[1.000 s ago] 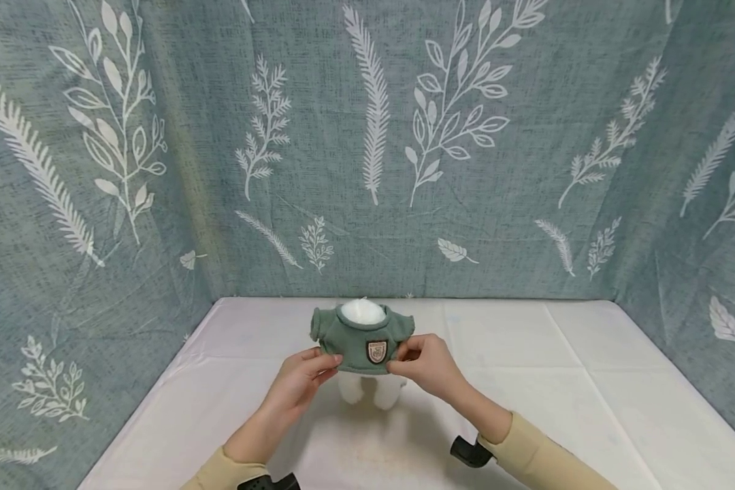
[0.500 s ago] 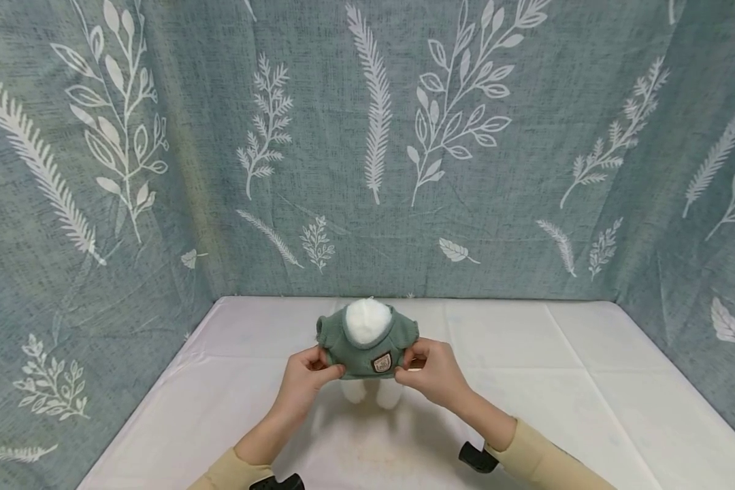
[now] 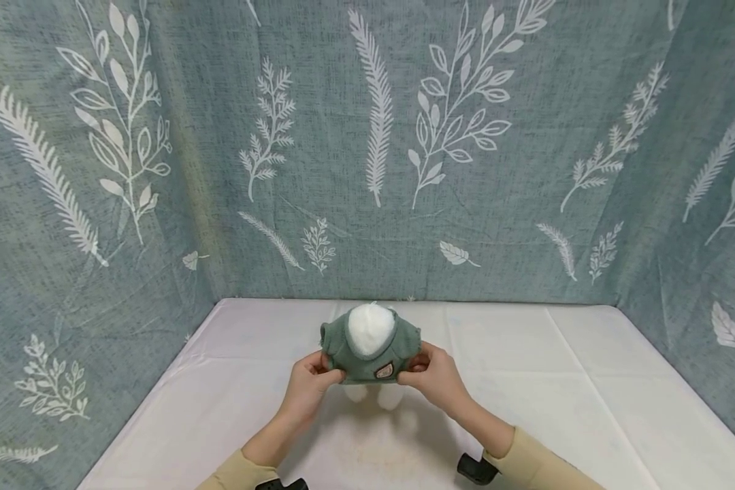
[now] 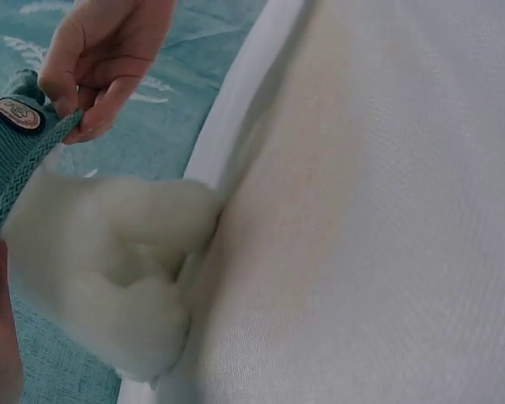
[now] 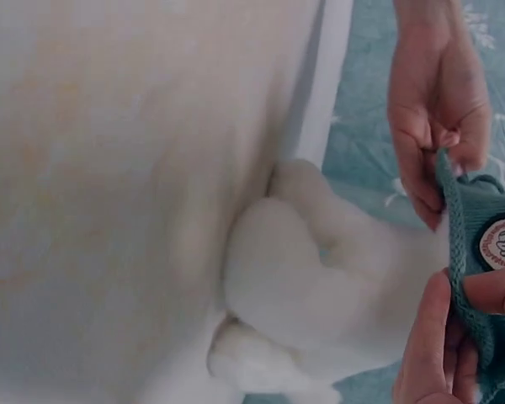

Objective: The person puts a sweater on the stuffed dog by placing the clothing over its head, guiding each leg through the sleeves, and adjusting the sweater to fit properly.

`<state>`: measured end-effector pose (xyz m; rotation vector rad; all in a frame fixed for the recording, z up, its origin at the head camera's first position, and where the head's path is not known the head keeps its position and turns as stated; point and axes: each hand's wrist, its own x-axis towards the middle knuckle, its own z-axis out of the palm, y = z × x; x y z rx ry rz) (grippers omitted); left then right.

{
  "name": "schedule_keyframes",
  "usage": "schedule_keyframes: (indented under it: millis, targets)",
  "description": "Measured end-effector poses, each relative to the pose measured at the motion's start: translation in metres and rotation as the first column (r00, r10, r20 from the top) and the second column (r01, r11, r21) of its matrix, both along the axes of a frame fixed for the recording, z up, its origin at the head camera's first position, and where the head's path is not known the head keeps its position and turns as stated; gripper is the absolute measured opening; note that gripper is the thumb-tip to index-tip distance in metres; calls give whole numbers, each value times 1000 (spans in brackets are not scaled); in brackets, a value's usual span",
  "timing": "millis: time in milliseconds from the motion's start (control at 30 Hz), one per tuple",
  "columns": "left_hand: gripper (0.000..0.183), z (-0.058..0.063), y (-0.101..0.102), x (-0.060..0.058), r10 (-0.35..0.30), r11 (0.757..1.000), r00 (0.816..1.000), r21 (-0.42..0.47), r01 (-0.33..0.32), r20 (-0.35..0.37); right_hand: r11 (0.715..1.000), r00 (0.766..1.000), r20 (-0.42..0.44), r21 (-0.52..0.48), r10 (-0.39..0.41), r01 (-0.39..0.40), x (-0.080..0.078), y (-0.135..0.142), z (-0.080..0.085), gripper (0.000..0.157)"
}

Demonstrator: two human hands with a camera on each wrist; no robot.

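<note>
A small green knit sweater [image 3: 358, 364] with a shield badge [image 3: 384, 371] sits over the upper part of a white plush toy [image 3: 370, 331]. The toy's rounded white top shows through the neck opening, and its stubby legs [image 5: 269, 261] stand on the white cloth. My left hand [image 3: 308, 384] pinches the hem at the left, thumb in front. At the right, beside the badge, my right hand [image 3: 436, 374] pinches the same hem. Both hands hold the ribbed edge in the left wrist view, where the toy's white lower body [image 4: 109, 244] shows below it. The toy's arms are hidden.
White cloth [image 3: 557, 395] covers the tabletop. Blue-green curtains [image 3: 343, 156] with white leaf prints enclose the back and both sides. Dark wrist devices [image 3: 478, 468] sit at the sleeve cuffs.
More of the toy's white top shows through the neck opening. The sweater and both hands have moved slightly down and right, and the badge now looks tilted and foreshortened.
</note>
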<state>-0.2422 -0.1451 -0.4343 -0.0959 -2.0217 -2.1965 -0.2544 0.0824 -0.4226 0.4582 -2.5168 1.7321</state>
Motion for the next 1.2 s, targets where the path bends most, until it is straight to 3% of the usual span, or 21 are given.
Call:
schedule_keyframes:
  millis: [100,233,367,467,633,700,767,867,967,1100,1200]
  targets:
    - [29,-1,1,0,-2,1000,1000,17,2,0,997,997,77,-78,5,1,-2,1,0,34]
    - [23,-2,4,-1,-2,999,1000,33,2,14,995,995,96,-99,4,6,-3,2,1,38]
    - [13,-2,6,-3,-10,1000,998,30,8,59,995,995,98,-92,-15,24,-1,3,2,34]
    - [19,1,4,-4,-25,999,995,-34,28,92,994,995,102,-106,-17,28,0,4,2,31]
    - [43,20,-5,-6,-49,972,989,-223,79,136,993,991,134,-120,30,-14,-2,8,4,30]
    - [49,32,-8,-7,-26,960,992,-272,59,125,996,990,139,-83,34,-23,-4,11,7,29]
    - [52,42,-11,-8,25,958,996,-287,0,85,999,992,126,-41,4,2,-5,13,11,27]
    - [54,55,-13,-8,105,960,994,-259,-109,-29,996,995,36,-1,-93,93,-6,14,19,25]
    - [47,62,-12,-6,133,955,978,-243,-170,-164,985,977,-121,-19,-175,174,-6,12,28,24]
    - [33,70,-3,-1,73,921,960,-351,-169,-272,985,903,-399,-11,-161,170,-3,5,39,28]
    - [38,70,4,1,30,893,959,-423,-152,-280,989,836,-539,32,-104,144,-3,-2,45,32]
